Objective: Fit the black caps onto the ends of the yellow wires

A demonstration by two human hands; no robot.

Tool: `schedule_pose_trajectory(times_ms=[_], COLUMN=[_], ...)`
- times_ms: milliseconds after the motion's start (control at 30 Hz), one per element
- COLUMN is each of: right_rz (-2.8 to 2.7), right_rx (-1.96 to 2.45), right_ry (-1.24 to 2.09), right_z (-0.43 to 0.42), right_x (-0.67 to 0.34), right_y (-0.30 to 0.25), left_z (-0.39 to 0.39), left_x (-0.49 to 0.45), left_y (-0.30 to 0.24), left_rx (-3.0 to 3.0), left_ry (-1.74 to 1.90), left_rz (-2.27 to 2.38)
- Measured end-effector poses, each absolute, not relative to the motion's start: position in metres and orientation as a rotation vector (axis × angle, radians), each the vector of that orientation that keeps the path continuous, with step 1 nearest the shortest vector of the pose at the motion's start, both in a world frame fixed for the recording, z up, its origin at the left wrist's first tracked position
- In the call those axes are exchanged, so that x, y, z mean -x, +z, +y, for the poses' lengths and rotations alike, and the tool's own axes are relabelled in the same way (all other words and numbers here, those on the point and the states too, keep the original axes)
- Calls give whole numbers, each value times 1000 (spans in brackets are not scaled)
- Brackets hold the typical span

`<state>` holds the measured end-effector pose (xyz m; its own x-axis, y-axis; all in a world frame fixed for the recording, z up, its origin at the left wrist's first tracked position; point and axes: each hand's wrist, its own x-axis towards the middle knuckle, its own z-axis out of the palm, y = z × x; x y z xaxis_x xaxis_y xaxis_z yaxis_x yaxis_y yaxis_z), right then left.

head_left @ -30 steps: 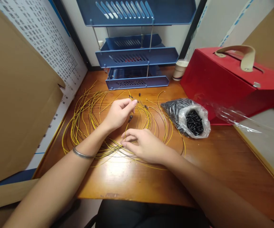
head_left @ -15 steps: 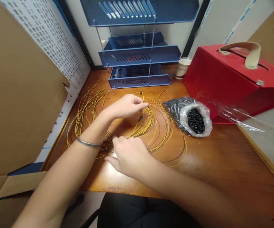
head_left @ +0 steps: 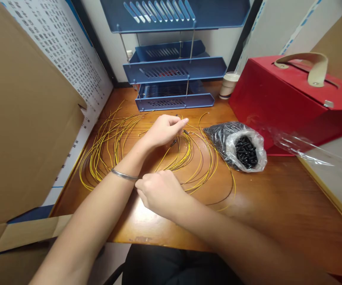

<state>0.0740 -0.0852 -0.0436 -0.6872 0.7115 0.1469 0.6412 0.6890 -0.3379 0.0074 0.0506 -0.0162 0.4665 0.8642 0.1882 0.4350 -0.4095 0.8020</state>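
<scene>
Several thin yellow wires (head_left: 108, 146) lie in loose loops across the wooden desk (head_left: 278, 206). My left hand (head_left: 162, 130) reaches over them with its fingertips pinched on wire ends near small black caps. A metal bangle (head_left: 123, 175) sits on that wrist. Nearer the front edge, my right hand (head_left: 159, 192) is curled with its fingers closed on a bunch of the yellow wires. A clear plastic bag of small black parts (head_left: 244, 150) lies open to the right of the wires.
A blue stacked letter tray (head_left: 173, 71) stands at the back. A red box with a tan handle (head_left: 292, 95) fills the right, and a paper cup (head_left: 228, 85) stands beside it. Cardboard (head_left: 25, 126) leans at the left. A clear film sheet (head_left: 295, 144) lies at right.
My right hand has drawn back left toward the front edge and closed on the wire bunch. My left hand moved right along the wire ends. The wire loops shifted a little.
</scene>
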Motion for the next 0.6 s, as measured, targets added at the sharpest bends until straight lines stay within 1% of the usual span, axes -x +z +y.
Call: schedule_pose_trajectory(times_ms=[133, 267, 333, 400, 500, 600], right_rz=[-2653, -2621, -2587, -2495, -2140, -1781], right_rx=[1030, 1048, 1134, 1323, 1553, 1588], right_ry=[401, 457, 513, 610, 677, 744], right_z=[-89, -93, -88, -78, -57, -43], right_x=[-75, -82, -94, -111, -137, -148], right_y=[-44, -31, -21, -12, -8, -18], left_z=[54, 55, 55, 54, 51, 47], left_x=[-9, -7, -7, -7, -7, -8], left_y=[-33, -45, -47, -48, -48, -47], left_rx=[-1979, -1947, -1896, -1841, -1801, -1797], left_ry=[924, 1087, 1167, 1236, 1313, 1373], left_rz=[1026, 1041, 1029, 1021, 1032, 1037])
